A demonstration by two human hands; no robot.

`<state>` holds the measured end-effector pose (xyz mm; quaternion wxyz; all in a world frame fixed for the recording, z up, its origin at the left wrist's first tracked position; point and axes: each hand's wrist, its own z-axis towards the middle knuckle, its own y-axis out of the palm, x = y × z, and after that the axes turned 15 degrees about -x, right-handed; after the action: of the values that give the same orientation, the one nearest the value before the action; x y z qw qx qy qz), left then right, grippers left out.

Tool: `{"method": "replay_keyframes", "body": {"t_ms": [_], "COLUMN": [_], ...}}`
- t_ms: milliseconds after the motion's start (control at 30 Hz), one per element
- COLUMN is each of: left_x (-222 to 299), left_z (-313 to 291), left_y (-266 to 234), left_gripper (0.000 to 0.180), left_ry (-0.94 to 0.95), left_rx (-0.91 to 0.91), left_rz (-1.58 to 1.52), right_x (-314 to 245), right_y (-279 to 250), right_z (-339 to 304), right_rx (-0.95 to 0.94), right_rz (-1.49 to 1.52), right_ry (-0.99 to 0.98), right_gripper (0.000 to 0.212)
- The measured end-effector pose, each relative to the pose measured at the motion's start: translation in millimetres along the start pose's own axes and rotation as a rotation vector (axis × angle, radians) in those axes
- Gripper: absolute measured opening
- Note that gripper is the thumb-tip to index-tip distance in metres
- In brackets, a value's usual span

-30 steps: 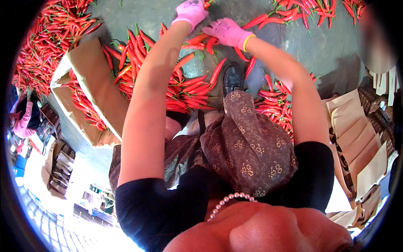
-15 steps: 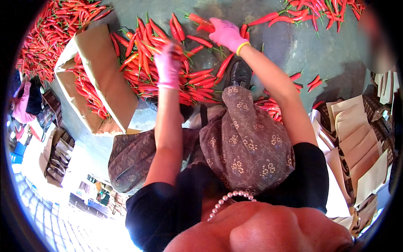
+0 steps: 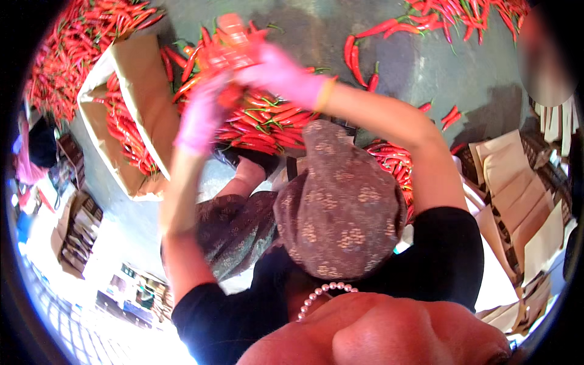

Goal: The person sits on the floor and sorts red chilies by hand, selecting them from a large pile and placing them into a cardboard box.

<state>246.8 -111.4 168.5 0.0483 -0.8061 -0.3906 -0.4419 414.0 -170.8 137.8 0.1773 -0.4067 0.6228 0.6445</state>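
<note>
Both hands wear pink gloves and are smeared by motion. They meet above a pile of red chili peppers (image 3: 274,115) on the grey floor. My left hand (image 3: 204,112) comes in from the left, its fingers closed round red chili peppers at its tips. Reaching over from the right, my right hand (image 3: 286,76) is closed on a bunch of red chili peppers (image 3: 234,45), which sticks out blurred past its fingers. Just left of my hands, an upright brown paper-lined box (image 3: 149,79) holds more chili peppers (image 3: 125,134).
A big heap of chili peppers (image 3: 73,55) covers the far left. Others lie at the far right (image 3: 468,15) and beside my raised knee (image 3: 340,201). Crates lined with brown paper (image 3: 517,188) stand at the right. A person in pink (image 3: 33,152) shows at the left edge.
My right hand has swung left with chili peppers, toward my left hand. My left hand has moved left and nearer to me. My knee has shifted, and some loose peppers are gone from the floor.
</note>
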Motion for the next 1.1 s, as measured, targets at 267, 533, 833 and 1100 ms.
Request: {"method": "replay_keyframes", "body": {"t_ms": [267,533,833,1100], "left_x": [42.2,-110.3,53.3,-12.0], "left_z": [-193.6,-168.9,-78.1,112.7], "left_y": [-298.7,-320.3,-179.0,31.1], "left_gripper": [0.059,0.05,0.056,0.042], "left_ry": [0.12,-0.262,0.133,0.341], "left_rx": [0.127,0.39,0.404,-0.32], "left_rz": [-0.106,0.2,1.026,1.349], "right_x": [-0.2,55.0,54.2,19.0], "right_y": [109.0,-143.5,-140.6,-177.4], "right_z": [102.2,-183.2,-143.6,-144.6], "right_rx": [-0.358,1.352,1.033,0.491], "right_rz": [-0.271,-1.538,-1.505,-1.773], "right_ry": [-0.076,0.564,0.521,0.538], "right_gripper": [0.072,0.051,0.066,0.077]}}
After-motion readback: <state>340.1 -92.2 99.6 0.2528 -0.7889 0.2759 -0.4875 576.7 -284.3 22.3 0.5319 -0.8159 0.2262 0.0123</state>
